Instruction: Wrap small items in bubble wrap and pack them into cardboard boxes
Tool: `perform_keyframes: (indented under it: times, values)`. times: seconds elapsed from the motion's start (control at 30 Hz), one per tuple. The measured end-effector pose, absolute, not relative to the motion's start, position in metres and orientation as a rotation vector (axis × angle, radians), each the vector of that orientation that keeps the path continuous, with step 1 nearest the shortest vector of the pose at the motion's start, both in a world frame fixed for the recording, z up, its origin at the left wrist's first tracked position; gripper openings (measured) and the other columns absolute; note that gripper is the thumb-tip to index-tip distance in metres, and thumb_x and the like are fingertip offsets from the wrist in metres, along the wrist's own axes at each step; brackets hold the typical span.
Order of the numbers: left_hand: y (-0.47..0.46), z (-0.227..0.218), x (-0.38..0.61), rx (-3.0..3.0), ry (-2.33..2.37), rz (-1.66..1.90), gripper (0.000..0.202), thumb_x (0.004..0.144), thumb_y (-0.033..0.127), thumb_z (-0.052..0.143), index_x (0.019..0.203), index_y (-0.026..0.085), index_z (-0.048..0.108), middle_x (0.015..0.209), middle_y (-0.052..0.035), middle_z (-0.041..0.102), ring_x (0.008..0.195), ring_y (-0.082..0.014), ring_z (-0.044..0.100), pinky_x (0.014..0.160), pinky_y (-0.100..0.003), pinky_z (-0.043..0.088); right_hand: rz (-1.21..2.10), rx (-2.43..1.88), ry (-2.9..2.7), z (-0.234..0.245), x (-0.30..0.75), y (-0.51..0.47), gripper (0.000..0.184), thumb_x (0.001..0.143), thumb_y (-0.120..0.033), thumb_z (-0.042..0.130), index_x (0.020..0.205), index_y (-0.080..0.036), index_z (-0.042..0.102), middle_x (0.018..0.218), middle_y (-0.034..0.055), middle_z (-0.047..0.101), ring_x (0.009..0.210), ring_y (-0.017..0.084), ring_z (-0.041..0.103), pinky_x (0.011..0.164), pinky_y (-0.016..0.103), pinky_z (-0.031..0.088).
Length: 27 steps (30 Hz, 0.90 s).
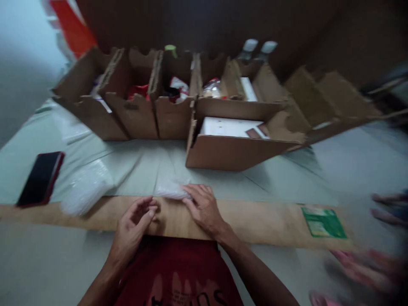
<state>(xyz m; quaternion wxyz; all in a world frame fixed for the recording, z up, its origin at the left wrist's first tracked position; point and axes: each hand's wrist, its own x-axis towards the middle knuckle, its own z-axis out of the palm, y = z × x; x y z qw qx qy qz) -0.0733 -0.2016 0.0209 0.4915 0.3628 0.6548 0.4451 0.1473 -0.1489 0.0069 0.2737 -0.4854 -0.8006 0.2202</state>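
A clear plastic packet [172,189] lies at the near edge of the cloth-covered table, partly over a wooden board. My right hand [204,208] grips its right end between thumb and fingers. To the left of the packet, my left hand [135,223] hovers over the board with loosely curled fingers, and nothing shows in it. A larger bundle of clear plastic wrap [87,187] rests further left, apart from both hands. Whatever is inside the packet is too blurred to tell.
Several cardboard bins [174,117] stand in a row at the back. A lower cardboard box [236,153] with white boxes inside sits in front of them. On the left is a phone [41,178]; a green packet [323,222] lies on the board [261,219]. Another person's feet show at right.
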Motion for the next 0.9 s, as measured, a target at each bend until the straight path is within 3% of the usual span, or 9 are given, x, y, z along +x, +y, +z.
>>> perform_keyframes:
  times: [0.1, 0.2, 0.33, 0.43, 0.53, 0.6, 0.7, 0.77, 0.9]
  values:
    - [-0.21, 0.016, -0.067, 0.709, 1.547, 0.925, 0.057, 0.058, 0.058, 0.088, 0.095, 0.017, 0.074, 0.086, -0.0074, 0.078, 0.092, -0.0318, 0.075, 0.081, -0.039, 0.062, 0.752, -1.236, -2.139, 0.023, 0.146, -0.175, 0.032, 0.098, -0.027, 0.062, 0.129, -0.026, 0.068, 0.125, 0.004, 0.075, 0.114, 0.022, 0.066, 0.102, 0.039, 0.044]
    - [-0.211, 0.009, -0.057, 0.712, 1.608, 0.861, 0.051, 0.053, 0.062, 0.09, 0.077, 0.02, 0.073, 0.067, -0.0026, 0.072, 0.082, -0.0324, 0.074, 0.078, -0.04, 0.063, 0.918, -1.228, -2.08, 0.03, 0.146, -0.194, 0.035, 0.095, -0.029, 0.065, 0.13, -0.027, 0.067, 0.128, 0.0011, 0.075, 0.115, 0.018, 0.067, 0.106, 0.033, 0.043]
    - [-0.213, 0.003, -0.044, 0.744, 1.401, 0.949, 0.049, 0.056, 0.058, 0.092, 0.086, 0.023, 0.075, 0.078, -0.0016, 0.077, 0.084, -0.0309, 0.073, 0.085, -0.041, 0.064, 1.137, -1.228, -1.896, 0.024, 0.159, -0.202, 0.032, 0.09, -0.027, 0.07, 0.121, -0.024, 0.072, 0.121, 0.001, 0.078, 0.106, 0.016, 0.072, 0.101, 0.029, 0.045]
    - [-0.215, 0.0, -0.042, 0.743, 1.314, 0.93, 0.054, 0.058, 0.057, 0.091, 0.097, 0.022, 0.075, 0.092, -0.0041, 0.08, 0.087, -0.0313, 0.075, 0.081, -0.04, 0.064, 1.292, -1.186, -1.821, 0.024, 0.168, -0.204, 0.027, 0.086, -0.029, 0.074, 0.113, -0.024, 0.075, 0.113, 0.0008, 0.08, 0.1, 0.017, 0.073, 0.102, 0.031, 0.045]
    - [-0.213, -0.006, -0.048, 0.721, 1.259, 0.889, 0.053, 0.057, 0.05, 0.094, 0.097, 0.021, 0.074, 0.092, -0.0048, 0.081, 0.084, -0.0306, 0.076, 0.078, -0.039, 0.064, 1.27, -1.247, -1.801, 0.028, 0.173, -0.206, 0.026, 0.083, -0.028, 0.075, 0.108, -0.024, 0.076, 0.107, 0.0015, 0.078, 0.103, 0.019, 0.07, 0.103, 0.035, 0.046]
    - [-0.212, -0.009, -0.049, 0.691, 1.223, 0.94, 0.052, 0.056, 0.046, 0.095, 0.096, 0.023, 0.072, 0.092, -0.0039, 0.081, 0.085, -0.0302, 0.076, 0.077, -0.039, 0.064, 1.192, -1.314, -1.77, 0.029, 0.176, -0.207, 0.043, 0.078, -0.031, 0.079, 0.12, -0.023, 0.073, 0.124, 0.0071, 0.072, 0.119, 0.024, 0.065, 0.108, 0.039, 0.045]
    - [-0.213, -0.011, -0.041, 0.643, 1.182, 1.039, 0.051, 0.061, 0.046, 0.093, 0.1, 0.024, 0.068, 0.095, -0.0031, 0.08, 0.087, -0.0292, 0.076, 0.078, -0.039, 0.063, 1.294, -1.266, -1.676, 0.028, 0.176, -0.208, 0.082, 0.075, -0.043, 0.083, 0.148, -0.022, 0.054, 0.149, 0.0144, 0.057, 0.131, 0.029, 0.059, 0.108, 0.043, 0.049]
    - [-0.213, -0.01, -0.03, 0.651, 1.182, 1.043, 0.051, 0.062, 0.045, 0.093, 0.101, 0.023, 0.067, 0.091, -0.0021, 0.078, 0.083, -0.0258, 0.074, 0.076, -0.035, 0.061, 1.357, -1.199, -1.636, 0.028, 0.174, -0.207, 0.073, 0.081, -0.042, 0.077, 0.148, -0.023, 0.053, 0.142, 0.0128, 0.063, 0.124, 0.027, 0.064, 0.103, 0.041, 0.053]
    - [-0.203, 0.0, -0.016, 0.66, 1.124, 1.104, 0.056, 0.063, 0.042, 0.093, 0.107, 0.021, 0.067, 0.086, -0.0001, 0.075, 0.074, -0.018, 0.068, 0.069, -0.026, 0.055, 1.258, -1.171, -1.746, 0.052, 0.19, -0.192, 0.034, 0.091, -0.025, 0.062, 0.123, -0.024, 0.071, 0.117, 0.0062, 0.075, 0.109, 0.022, 0.07, 0.1, 0.036, 0.054]
